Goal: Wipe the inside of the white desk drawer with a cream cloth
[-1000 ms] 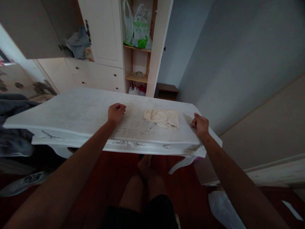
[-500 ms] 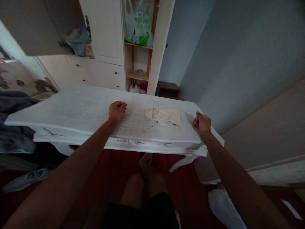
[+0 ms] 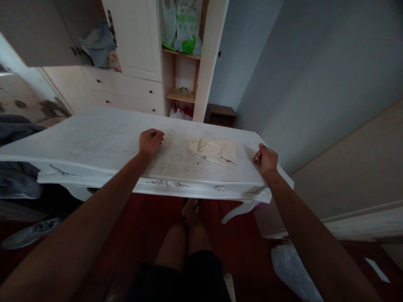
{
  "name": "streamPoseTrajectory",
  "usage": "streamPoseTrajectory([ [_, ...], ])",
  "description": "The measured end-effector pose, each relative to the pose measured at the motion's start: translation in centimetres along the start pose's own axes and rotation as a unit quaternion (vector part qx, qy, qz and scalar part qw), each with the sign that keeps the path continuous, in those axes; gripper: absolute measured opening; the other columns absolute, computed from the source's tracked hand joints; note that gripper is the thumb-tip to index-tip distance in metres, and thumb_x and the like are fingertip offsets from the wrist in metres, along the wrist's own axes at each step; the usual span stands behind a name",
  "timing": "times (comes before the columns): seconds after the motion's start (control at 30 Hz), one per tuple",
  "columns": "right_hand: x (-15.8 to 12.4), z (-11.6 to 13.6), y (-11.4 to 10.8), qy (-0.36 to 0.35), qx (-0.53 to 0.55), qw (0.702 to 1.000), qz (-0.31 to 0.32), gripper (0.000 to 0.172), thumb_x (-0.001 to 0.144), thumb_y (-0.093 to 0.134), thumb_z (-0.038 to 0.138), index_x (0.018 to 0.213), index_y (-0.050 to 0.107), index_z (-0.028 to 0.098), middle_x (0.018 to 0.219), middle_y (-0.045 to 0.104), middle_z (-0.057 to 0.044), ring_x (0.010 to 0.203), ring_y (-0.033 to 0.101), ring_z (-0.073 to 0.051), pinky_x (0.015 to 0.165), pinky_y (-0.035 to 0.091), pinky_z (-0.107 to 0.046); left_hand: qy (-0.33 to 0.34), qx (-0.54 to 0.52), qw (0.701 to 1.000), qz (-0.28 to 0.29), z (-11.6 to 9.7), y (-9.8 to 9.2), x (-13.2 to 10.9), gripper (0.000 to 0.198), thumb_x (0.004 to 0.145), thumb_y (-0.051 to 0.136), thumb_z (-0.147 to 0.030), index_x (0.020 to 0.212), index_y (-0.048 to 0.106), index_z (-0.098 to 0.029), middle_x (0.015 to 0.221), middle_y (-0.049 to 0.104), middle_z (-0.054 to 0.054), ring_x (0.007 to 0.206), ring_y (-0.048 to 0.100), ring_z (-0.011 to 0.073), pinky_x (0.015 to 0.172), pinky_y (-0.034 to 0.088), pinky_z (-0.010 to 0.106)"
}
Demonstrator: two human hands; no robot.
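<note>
A folded cream cloth (image 3: 217, 149) lies on the white table (image 3: 94, 130), between my two hands and touched by neither. My left hand (image 3: 151, 141) rests on the tabletop to the left of the cloth, its fingers curled into a loose fist. Over by the table's right end, my right hand (image 3: 266, 159) is likewise closed in a fist. Nothing shows in either hand. Greyish smudges mark the tabletop around my left hand and the cloth.
Behind the table stands a white wardrobe (image 3: 138, 42) with doors open and plastic bags (image 3: 187, 31) on a shelf. A small brown cabinet (image 3: 222, 115) sits by the grey wall. A shoe (image 3: 31, 233) and a white plastic bag (image 3: 291, 268) are on the floor.
The whole view has shifted slightly, so the table and cloth appear a little further left and higher. Both hands stay closed in about the same places on the table.
</note>
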State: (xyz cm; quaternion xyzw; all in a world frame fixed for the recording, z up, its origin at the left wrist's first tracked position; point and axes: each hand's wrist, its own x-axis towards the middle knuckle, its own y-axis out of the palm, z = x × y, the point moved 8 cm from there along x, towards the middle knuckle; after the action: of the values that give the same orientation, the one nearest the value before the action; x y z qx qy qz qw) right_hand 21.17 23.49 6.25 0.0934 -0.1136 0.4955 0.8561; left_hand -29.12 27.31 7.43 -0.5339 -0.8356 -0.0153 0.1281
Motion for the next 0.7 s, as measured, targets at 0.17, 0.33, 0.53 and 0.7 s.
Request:
streamPoseTrajectory([
  [0.17,0.31,-0.32,-0.03,0.000,0.006,1.000,0.003,0.050,0.078,0.074,0.055,0.048,0.048,0.024,0.036,0.046,0.006,0.032,0.043,-0.008,0.037,0.041,-0.021,0.001,0.011,1.000,-0.004,-0.24,-0.02,-0.05,0.011,0.067,0.064,-0.027,0.068,0.066,-0.016,0.060,0.061,-0.001,0.051,0.051,0.0101,0.050,0.040,0.022],
  [0.33,0.47,-0.52,-0.05,0.004,0.012,1.000,0.005,0.048,0.078,0.073,0.054,0.050,0.048,0.024,0.037,0.048,0.006,0.032,0.043,-0.008,0.037,0.041,-0.022,-0.005,0.027,1.000,-0.011,-0.19,-0.15,0.03,0.009,0.068,0.063,-0.025,0.069,0.067,-0.017,0.060,0.062,0.000,0.052,0.053,0.0111,0.050,0.041,0.023],
  [0.53,0.42,-0.50,-0.05,0.006,0.025,1.000,0.004,0.049,0.079,0.074,0.052,0.048,0.049,0.023,0.037,0.048,0.005,0.033,0.043,-0.008,0.038,0.041,-0.022,-0.006,0.027,1.000,-0.010,0.02,-0.14,0.20,0.007,0.071,0.064,-0.023,0.068,0.066,-0.018,0.060,0.062,0.000,0.052,0.053,0.0109,0.052,0.042,0.025],
  [0.7,0.34,-0.40,-0.01,0.005,0.011,1.000,0.004,0.049,0.077,0.074,0.055,0.049,0.050,0.023,0.037,0.048,0.005,0.032,0.042,-0.008,0.038,0.040,-0.022,-0.013,0.021,1.000,0.000,-0.16,-0.04,-0.04,0.006,0.076,0.062,-0.019,0.073,0.066,-0.015,0.059,0.060,-0.003,0.054,0.051,0.0083,0.057,0.040,0.025],
])
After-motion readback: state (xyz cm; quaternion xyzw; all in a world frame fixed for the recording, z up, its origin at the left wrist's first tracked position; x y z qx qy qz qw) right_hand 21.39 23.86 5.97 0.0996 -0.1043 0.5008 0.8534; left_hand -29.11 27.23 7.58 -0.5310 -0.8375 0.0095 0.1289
